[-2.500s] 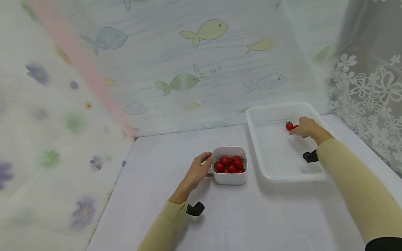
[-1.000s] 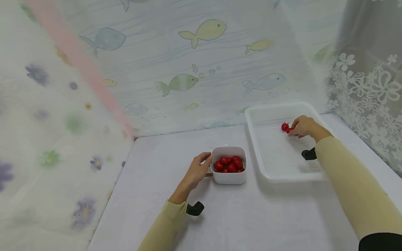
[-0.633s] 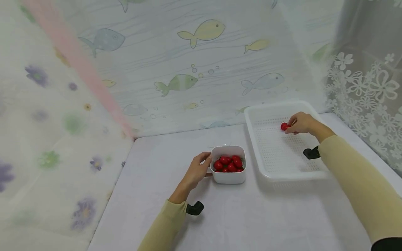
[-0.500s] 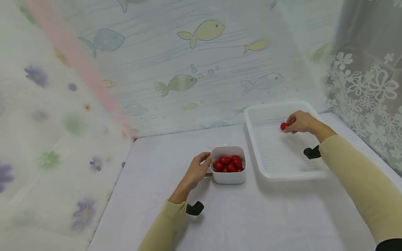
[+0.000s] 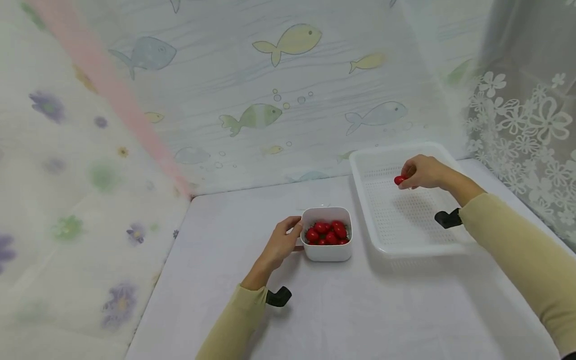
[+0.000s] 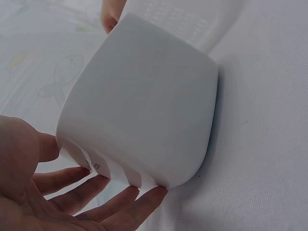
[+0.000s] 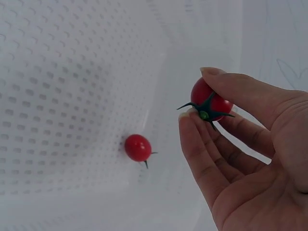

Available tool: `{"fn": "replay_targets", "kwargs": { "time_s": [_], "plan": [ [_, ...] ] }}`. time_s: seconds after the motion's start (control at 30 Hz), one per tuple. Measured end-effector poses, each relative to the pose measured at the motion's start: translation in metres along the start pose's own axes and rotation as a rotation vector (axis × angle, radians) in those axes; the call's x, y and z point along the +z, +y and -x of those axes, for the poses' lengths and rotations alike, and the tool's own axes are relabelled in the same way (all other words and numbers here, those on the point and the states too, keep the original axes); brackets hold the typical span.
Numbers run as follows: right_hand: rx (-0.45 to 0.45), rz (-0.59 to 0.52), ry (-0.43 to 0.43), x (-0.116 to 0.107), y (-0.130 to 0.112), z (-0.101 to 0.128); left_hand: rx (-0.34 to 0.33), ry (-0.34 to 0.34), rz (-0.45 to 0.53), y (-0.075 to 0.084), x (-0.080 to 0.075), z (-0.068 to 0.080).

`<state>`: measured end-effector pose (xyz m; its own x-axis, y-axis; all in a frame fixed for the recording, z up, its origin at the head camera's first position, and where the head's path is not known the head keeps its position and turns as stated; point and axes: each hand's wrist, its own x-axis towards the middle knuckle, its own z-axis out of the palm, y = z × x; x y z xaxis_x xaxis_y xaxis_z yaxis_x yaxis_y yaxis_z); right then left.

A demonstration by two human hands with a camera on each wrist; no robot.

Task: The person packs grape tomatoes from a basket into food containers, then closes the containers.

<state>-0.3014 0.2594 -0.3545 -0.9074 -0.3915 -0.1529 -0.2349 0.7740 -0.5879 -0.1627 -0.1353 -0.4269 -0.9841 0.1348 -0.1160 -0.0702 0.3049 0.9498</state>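
A small white bowl (image 5: pixel 326 252) filled with cherry tomatoes (image 5: pixel 327 233) stands mid-table. My left hand (image 5: pixel 279 242) grips its left side, thumb at the rim; the left wrist view shows my fingers (image 6: pixel 110 209) curled against the bowl (image 6: pixel 144 106) wall. My right hand (image 5: pixel 420 171) hovers over the far part of the white perforated tray (image 5: pixel 382 155) and pinches one cherry tomato (image 5: pixel 398 179) between thumb and fingers. In the right wrist view this held tomato (image 7: pixel 208 98) has its green stem end facing out. A second tomato (image 7: pixel 137 147) lies loose on the tray floor below.
The table carries a pale cloth (image 5: pixel 360 310). Curtains printed with fish (image 5: pixel 288 42) and flowers (image 5: pixel 522 125) enclose it at the back, left and right. The tray sits in the far right corner, close to the bowl's right side.
My right hand has lifted one tomato off the tray floor and moved it up and slightly left. The other tomato stays in the tray. My left hand and the bowl have not moved.
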Motion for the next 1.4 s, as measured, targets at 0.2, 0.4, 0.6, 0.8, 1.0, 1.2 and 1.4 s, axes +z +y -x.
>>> {"fn": "replay_targets", "kwargs": {
  "time_s": [0.2,0.4,0.6,0.8,1.0,1.2,1.4],
  "plan": [
    [-0.026,0.014,0.017,0.002,-0.011,0.003,0.007,0.0,-0.005,0.001,0.0,-0.001],
    [-0.07,0.013,0.017,0.005,-0.021,0.011,0.004,-0.002,-0.003,0.0,-0.001,0.0],
    [-0.108,0.023,0.025,0.007,-0.03,0.019,0.005,-0.005,0.009,-0.001,-0.001,0.0],
    [-0.146,0.036,0.038,0.01,-0.037,0.026,-0.003,0.002,0.002,-0.001,0.0,-0.001],
    [-0.177,0.026,0.046,0.014,-0.047,0.035,-0.006,0.008,-0.014,-0.001,0.0,0.0],
    [-0.2,0.019,0.049,0.019,-0.056,0.04,0.002,0.007,-0.018,-0.001,0.0,0.0],
    [-0.238,0.019,0.048,0.026,-0.064,0.046,0.009,0.004,-0.005,-0.001,0.0,0.0]
  ]
}}
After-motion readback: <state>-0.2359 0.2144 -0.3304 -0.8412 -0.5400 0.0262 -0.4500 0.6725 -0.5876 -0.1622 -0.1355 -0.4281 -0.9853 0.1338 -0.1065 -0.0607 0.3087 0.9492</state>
